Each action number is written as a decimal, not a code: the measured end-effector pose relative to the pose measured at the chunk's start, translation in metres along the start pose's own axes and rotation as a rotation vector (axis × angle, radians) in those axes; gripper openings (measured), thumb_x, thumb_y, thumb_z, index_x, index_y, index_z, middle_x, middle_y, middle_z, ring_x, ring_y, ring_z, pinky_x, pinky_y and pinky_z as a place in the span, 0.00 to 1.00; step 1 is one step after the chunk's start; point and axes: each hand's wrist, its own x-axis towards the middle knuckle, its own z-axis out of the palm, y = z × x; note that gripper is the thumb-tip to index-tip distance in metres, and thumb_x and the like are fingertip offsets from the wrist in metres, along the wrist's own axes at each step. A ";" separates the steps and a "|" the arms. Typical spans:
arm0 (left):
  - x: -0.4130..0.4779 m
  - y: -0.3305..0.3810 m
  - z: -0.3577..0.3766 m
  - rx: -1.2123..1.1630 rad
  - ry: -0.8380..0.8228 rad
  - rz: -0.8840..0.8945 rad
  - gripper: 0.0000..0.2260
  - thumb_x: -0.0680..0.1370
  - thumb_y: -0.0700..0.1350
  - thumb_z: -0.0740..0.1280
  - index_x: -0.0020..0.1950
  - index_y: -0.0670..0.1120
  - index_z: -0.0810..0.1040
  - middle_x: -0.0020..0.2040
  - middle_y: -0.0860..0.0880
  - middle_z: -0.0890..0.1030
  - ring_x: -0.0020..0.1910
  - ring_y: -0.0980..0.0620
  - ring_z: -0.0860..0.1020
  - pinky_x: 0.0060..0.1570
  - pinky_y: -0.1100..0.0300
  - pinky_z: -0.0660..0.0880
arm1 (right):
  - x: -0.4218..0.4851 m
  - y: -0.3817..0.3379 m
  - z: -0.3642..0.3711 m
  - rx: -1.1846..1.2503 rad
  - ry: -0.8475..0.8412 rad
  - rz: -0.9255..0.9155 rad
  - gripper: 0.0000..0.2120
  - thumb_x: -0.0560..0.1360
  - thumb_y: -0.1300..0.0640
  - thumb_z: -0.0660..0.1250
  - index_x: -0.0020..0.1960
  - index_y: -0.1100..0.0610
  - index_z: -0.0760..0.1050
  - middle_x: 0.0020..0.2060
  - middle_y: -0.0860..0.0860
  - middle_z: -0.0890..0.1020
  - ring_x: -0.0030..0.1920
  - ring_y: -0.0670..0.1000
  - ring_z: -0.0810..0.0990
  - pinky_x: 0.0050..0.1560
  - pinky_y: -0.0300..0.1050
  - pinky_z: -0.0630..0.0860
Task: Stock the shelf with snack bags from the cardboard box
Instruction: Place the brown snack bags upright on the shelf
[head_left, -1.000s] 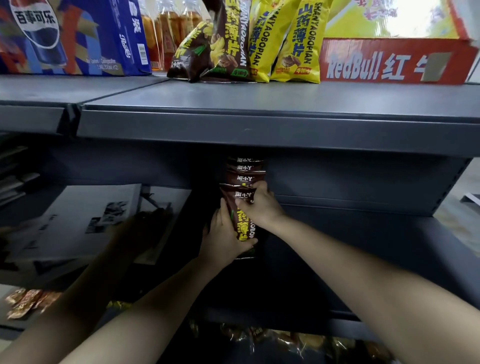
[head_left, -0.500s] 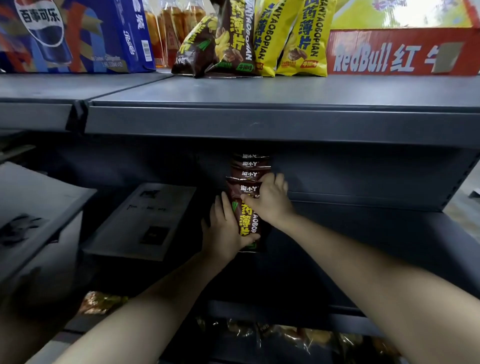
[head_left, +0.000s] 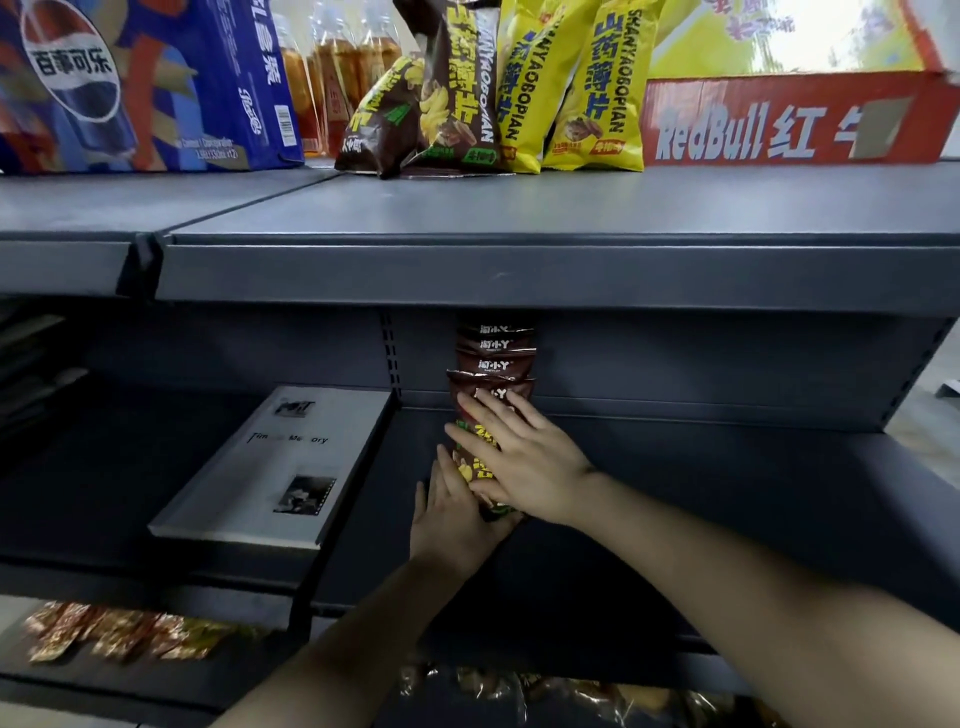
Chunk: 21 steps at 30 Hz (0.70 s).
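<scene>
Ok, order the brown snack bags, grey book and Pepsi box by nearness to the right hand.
1. Brown snack bags: under the right hand.
2. Grey book: same level, left.
3. Pepsi box: top shelf, far left.

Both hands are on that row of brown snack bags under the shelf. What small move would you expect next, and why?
Probably a gentle push backward, to seat the front brown bag against the row behind it. The right hand lies flat on its face with straight fingers and the left hand braces its left edge, so neither grips it.
</scene>
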 end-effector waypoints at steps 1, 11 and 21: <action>0.001 0.001 -0.001 0.008 -0.004 -0.026 0.56 0.67 0.67 0.67 0.76 0.43 0.33 0.78 0.47 0.45 0.77 0.53 0.45 0.75 0.52 0.42 | 0.002 0.002 0.000 -0.011 -0.014 -0.007 0.32 0.75 0.38 0.62 0.74 0.51 0.64 0.76 0.56 0.60 0.76 0.57 0.59 0.74 0.58 0.57; -0.003 0.007 -0.020 0.073 -0.013 -0.076 0.54 0.66 0.66 0.71 0.77 0.45 0.41 0.77 0.46 0.54 0.77 0.47 0.50 0.74 0.45 0.50 | 0.011 0.000 -0.016 0.010 -0.095 0.017 0.36 0.74 0.39 0.64 0.76 0.51 0.57 0.78 0.54 0.54 0.77 0.56 0.52 0.75 0.60 0.40; -0.030 0.025 -0.063 -0.082 0.261 0.224 0.14 0.76 0.37 0.64 0.61 0.41 0.72 0.54 0.42 0.78 0.52 0.41 0.78 0.49 0.46 0.76 | -0.071 0.021 -0.045 0.136 -0.040 0.240 0.27 0.76 0.40 0.60 0.70 0.53 0.67 0.63 0.50 0.74 0.62 0.53 0.73 0.59 0.52 0.68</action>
